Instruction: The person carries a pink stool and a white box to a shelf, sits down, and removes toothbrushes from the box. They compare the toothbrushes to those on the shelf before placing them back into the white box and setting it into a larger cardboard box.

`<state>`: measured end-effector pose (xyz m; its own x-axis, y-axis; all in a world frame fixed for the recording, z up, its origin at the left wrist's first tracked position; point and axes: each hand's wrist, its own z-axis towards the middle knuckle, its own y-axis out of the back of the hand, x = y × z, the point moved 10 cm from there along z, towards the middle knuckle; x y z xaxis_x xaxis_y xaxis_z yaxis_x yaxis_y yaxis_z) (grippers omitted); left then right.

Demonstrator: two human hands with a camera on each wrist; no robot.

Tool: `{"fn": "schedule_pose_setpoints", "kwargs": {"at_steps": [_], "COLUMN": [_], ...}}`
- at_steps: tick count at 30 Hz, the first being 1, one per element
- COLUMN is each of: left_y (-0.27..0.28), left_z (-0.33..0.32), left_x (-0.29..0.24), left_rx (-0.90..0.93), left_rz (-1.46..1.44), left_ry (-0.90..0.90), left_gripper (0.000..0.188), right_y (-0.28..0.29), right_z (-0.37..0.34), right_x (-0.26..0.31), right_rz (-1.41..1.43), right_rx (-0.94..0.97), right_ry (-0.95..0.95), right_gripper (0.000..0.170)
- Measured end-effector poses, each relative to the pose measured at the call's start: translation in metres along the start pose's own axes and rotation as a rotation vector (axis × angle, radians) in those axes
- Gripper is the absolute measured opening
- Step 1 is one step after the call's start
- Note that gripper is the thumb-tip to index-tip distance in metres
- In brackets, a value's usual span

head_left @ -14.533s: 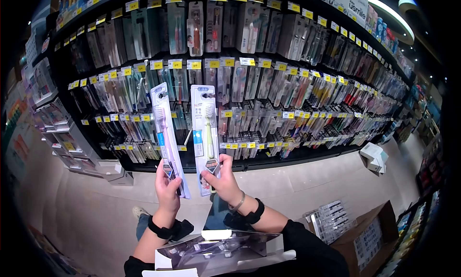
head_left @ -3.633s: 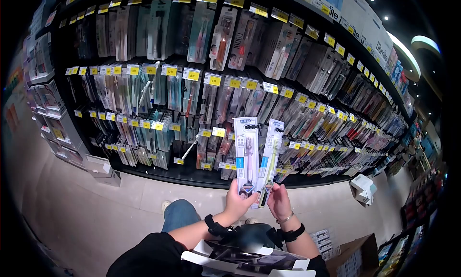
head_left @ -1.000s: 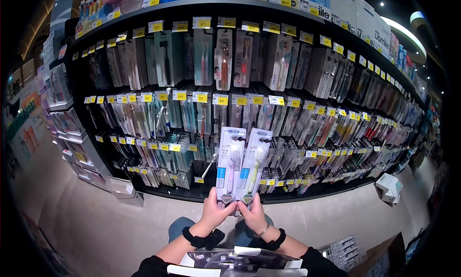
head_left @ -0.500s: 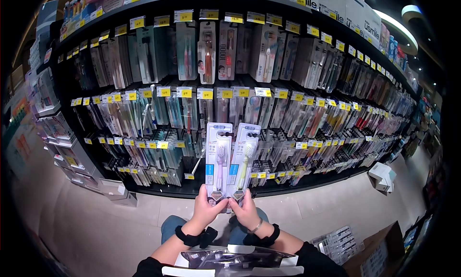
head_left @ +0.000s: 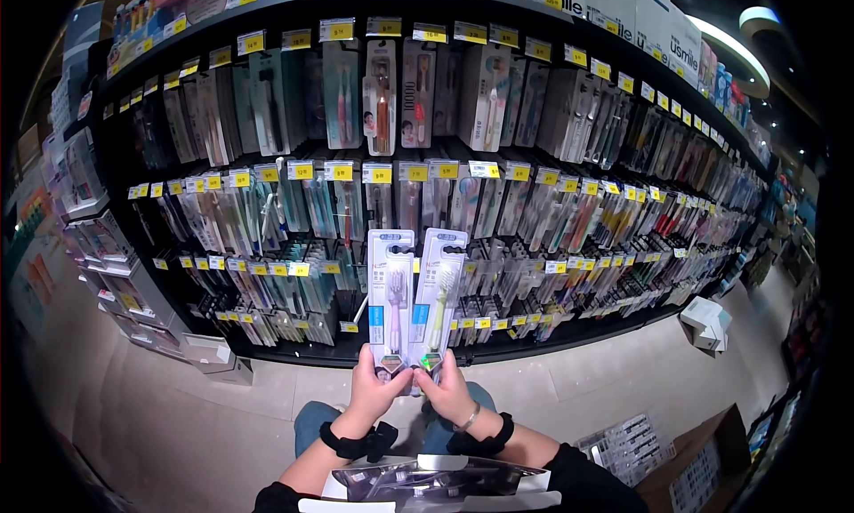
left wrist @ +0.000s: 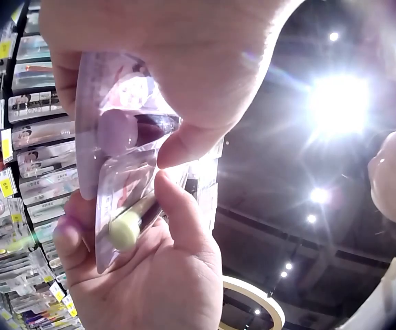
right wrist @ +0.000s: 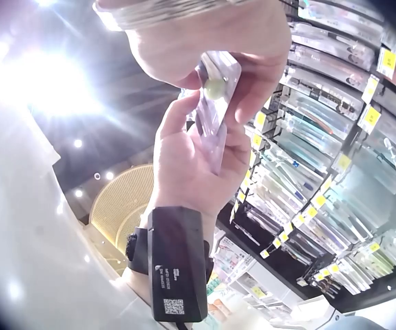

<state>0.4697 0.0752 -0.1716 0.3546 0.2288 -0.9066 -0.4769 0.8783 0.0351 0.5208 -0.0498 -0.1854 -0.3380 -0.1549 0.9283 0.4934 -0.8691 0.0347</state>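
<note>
Side by side in front of the rack, two packaged toothbrushes stand nearly upright in the head view. My left hand [head_left: 375,394] grips the lower end of the pack with the purple toothbrush [head_left: 396,304], thumb across its front. The pack with the green toothbrush [head_left: 438,304] is held the same way by my right hand [head_left: 451,395]. Both thumb tips meet near the packs' inner bottom corners. From the left wrist view, the purple handle end [left wrist: 117,133] and the green handle end [left wrist: 124,232] show through clear plastic. Fingers behind the packs are mostly hidden in the head view.
A black display rack [head_left: 294,348] carries rows of hanging toothbrush packs with yellow price tags. An opened white box [head_left: 436,504] holding more packs sits against my body. On the floor are a cardboard carton [head_left: 712,460], clear packs [head_left: 627,446] and a white box [head_left: 705,324].
Earlier the packs were held apart, then both were in the left hand with the right at the green one's edge. Now each hand holds one, and the view has shifted slightly.
</note>
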Motion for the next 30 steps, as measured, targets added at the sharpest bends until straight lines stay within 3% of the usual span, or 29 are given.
{"fn": "schedule_pose_setpoints", "kwargs": {"at_steps": [10,16,22,30], "left_y": [0.000,-0.004,0.001,-0.002], "left_z": [0.000,-0.001,0.000,0.000], "left_x": [0.000,0.006,0.003,0.006], "left_rx": [-0.010,0.056,-0.020,-0.008], "left_rz": [0.016,0.015,0.014,-0.057], "left_ry": [-0.022,0.076,0.000,0.032], "left_gripper": [0.038,0.041,0.037,0.037], "right_y": [0.001,0.000,0.000,0.000], "right_z": [-0.002,-0.001,0.000,-0.002], "right_x": [-0.004,-0.005,-0.004,-0.004], "right_rz": [0.015,0.000,-0.010,-0.017], "right_rx": [-0.002,0.000,-0.004,-0.005], "right_ry": [-0.022,-0.017,-0.009,-0.001], "right_gripper": [0.029,0.029,0.030,0.030]}}
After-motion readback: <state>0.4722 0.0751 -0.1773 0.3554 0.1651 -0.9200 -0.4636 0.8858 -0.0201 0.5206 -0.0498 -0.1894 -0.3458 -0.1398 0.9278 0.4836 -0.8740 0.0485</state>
